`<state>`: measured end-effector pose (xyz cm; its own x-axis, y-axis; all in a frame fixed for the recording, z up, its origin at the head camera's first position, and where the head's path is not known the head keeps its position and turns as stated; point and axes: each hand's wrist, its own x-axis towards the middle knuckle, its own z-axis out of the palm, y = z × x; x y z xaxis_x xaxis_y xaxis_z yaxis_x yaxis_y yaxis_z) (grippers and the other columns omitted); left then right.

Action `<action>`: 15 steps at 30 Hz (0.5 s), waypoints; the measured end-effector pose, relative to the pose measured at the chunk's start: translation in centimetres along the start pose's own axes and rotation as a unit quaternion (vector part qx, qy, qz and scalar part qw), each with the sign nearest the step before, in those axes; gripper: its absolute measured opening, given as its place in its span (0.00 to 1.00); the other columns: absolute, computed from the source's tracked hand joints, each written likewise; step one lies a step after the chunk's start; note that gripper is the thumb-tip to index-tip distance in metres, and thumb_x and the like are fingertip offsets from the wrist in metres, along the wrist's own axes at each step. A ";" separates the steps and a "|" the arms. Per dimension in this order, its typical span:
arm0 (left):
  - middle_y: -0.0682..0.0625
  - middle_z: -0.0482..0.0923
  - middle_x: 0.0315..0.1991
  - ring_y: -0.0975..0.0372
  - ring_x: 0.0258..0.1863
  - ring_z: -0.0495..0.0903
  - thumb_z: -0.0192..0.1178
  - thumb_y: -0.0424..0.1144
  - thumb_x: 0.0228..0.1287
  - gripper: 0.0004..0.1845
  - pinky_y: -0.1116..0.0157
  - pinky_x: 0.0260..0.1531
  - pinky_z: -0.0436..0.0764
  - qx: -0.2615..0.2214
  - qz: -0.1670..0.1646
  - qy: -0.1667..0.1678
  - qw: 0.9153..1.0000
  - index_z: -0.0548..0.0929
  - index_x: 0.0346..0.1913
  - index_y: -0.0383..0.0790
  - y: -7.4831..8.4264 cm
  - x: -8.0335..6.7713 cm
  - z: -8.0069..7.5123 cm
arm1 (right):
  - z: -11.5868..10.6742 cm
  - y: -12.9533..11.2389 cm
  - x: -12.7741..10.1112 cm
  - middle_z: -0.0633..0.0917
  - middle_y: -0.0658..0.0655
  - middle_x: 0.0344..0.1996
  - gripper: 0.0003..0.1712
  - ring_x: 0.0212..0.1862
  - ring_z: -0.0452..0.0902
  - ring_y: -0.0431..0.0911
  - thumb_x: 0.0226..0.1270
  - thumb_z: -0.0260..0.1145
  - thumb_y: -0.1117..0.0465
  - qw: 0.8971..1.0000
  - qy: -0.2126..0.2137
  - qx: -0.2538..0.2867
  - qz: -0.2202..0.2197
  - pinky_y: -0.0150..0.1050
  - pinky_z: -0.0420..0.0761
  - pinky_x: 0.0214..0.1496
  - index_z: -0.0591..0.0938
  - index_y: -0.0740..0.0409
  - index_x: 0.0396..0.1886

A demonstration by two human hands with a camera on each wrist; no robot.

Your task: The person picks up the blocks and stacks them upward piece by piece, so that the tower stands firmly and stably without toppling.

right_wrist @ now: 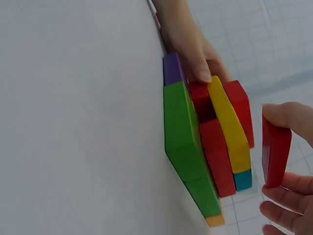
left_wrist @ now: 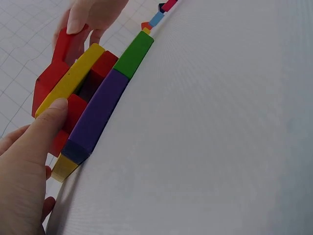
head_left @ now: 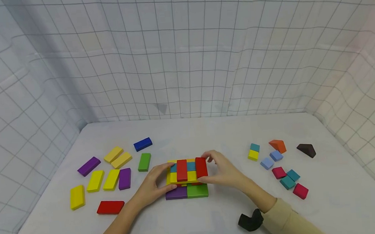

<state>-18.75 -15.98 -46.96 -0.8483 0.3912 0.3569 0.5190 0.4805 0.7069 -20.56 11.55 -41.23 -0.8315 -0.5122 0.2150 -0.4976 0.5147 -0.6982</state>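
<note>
Sitting at the desk's (head_left: 214, 216) centre, the block stack (head_left: 187, 182) has a purple-and-green base, red and yellow layers, teal squares on top. The right hand (head_left: 222, 169) pinches a red block (head_left: 201, 166) at its 3 o'clock edge; the left hand (head_left: 153, 186) presses straight fingers against the 9 o'clock side.

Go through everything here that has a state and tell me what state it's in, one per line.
Block stack: layered, standing on the table.
Red block: pinched by the right hand, at the stack's top right.
Left hand: thumb pressed on the stack's side.
Loose planks: lying flat, left.
Small blocks: scattered, right.
</note>
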 end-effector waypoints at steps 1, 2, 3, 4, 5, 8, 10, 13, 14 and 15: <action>0.49 0.68 0.61 0.55 0.61 0.65 0.67 0.43 0.52 0.34 0.49 0.57 0.67 -0.001 0.000 0.000 1.000 0.67 0.64 0.51 0.0 0.0 0.0 | 0.5 -0.2 0.3 0.75 0.49 0.46 0.35 0.48 0.69 0.48 0.47 0.73 0.49 1.000 0.004 -0.014 -0.004 0.45 0.75 0.47 0.70 0.56 0.52; 0.49 0.68 0.61 0.55 0.61 0.65 0.67 0.43 0.52 0.34 0.49 0.57 0.67 -0.003 0.000 0.000 1.000 0.67 0.64 0.51 0.0 0.0 0.0 | 0.8 -0.5 0.5 0.76 0.50 0.46 0.35 0.48 0.69 0.48 0.46 0.73 0.49 1.000 0.008 -0.027 -0.008 0.45 0.75 0.47 0.70 0.56 0.52; 0.50 0.68 0.61 0.56 0.61 0.65 0.67 0.43 0.52 0.34 0.49 0.57 0.67 -0.003 0.000 0.000 1.000 0.67 0.64 0.51 0.0 0.0 0.0 | 1.1 -0.7 0.7 0.76 0.50 0.45 0.35 0.48 0.70 0.47 0.46 0.73 0.49 0.999 0.011 -0.041 -0.014 0.44 0.75 0.47 0.71 0.57 0.52; 0.50 0.68 0.61 0.56 0.61 0.65 0.67 0.43 0.52 0.34 0.49 0.57 0.67 -0.003 0.000 -0.001 1.000 0.67 0.64 0.51 0.0 0.0 0.0 | 1.4 -0.8 0.8 0.77 0.51 0.45 0.35 0.47 0.70 0.47 0.46 0.73 0.48 0.998 0.012 -0.055 -0.019 0.44 0.74 0.48 0.71 0.57 0.51; 0.50 0.68 0.61 0.56 0.61 0.65 0.67 0.44 0.52 0.34 0.49 0.57 0.67 -0.002 0.000 -0.001 1.000 0.67 0.64 0.52 -0.1 0.1 0.0 | 1.6 -1.0 0.9 0.77 0.51 0.45 0.35 0.47 0.71 0.47 0.46 0.73 0.48 0.997 0.013 -0.066 -0.024 0.43 0.74 0.48 0.71 0.58 0.51; 0.50 0.68 0.61 0.56 0.61 0.65 0.67 0.44 0.53 0.34 0.49 0.57 0.67 0.002 0.003 -0.001 1.000 0.66 0.64 0.51 0.0 0.1 0.0 | 1.9 -1.2 1.1 0.78 0.53 0.44 0.35 0.45 0.72 0.48 0.45 0.74 0.49 0.996 0.016 -0.083 -0.036 0.42 0.75 0.47 0.72 0.60 0.50; 0.50 0.68 0.61 0.56 0.61 0.65 0.67 0.44 0.53 0.34 0.49 0.57 0.67 0.002 0.005 -0.001 1.000 0.66 0.64 0.51 0.1 0.1 0.0 | 2.1 -1.2 1.2 0.78 0.54 0.44 0.35 0.44 0.72 0.47 0.45 0.74 0.49 0.995 0.016 -0.087 -0.039 0.40 0.76 0.47 0.72 0.61 0.50; 0.49 0.67 0.61 0.55 0.61 0.64 0.67 0.43 0.52 0.35 0.48 0.57 0.67 -0.002 0.005 0.000 1.000 0.66 0.64 0.49 0.4 0.1 -0.1 | 2.2 -1.2 1.3 0.77 0.54 0.46 0.35 0.45 0.72 0.44 0.46 0.74 0.49 0.995 0.013 -0.091 -0.037 0.39 0.76 0.47 0.71 0.61 0.51; 0.48 0.66 0.62 0.54 0.62 0.64 0.67 0.43 0.52 0.36 0.47 0.57 0.66 -0.006 0.003 0.000 1.000 0.65 0.65 0.49 0.5 0.1 -0.1 | 2.2 -1.2 1.3 0.77 0.54 0.46 0.36 0.45 0.71 0.43 0.46 0.73 0.48 0.995 0.010 -0.089 -0.035 0.40 0.76 0.48 0.71 0.60 0.52; 0.48 0.66 0.63 0.53 0.62 0.63 0.67 0.43 0.52 0.36 0.46 0.57 0.66 -0.011 -0.001 -0.001 1.000 0.65 0.65 0.49 0.6 0.1 0.0 | 2.3 -1.1 1.3 0.77 0.54 0.47 0.37 0.45 0.71 0.43 0.47 0.73 0.48 0.995 0.008 -0.089 -0.033 0.40 0.76 0.49 0.71 0.60 0.53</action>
<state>-18.51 -15.67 -46.46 -0.8489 0.3921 0.3544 0.5151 0.4631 0.7213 -20.54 8.76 -41.72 -0.7989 -0.5388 0.2672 -0.5855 0.5952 -0.5503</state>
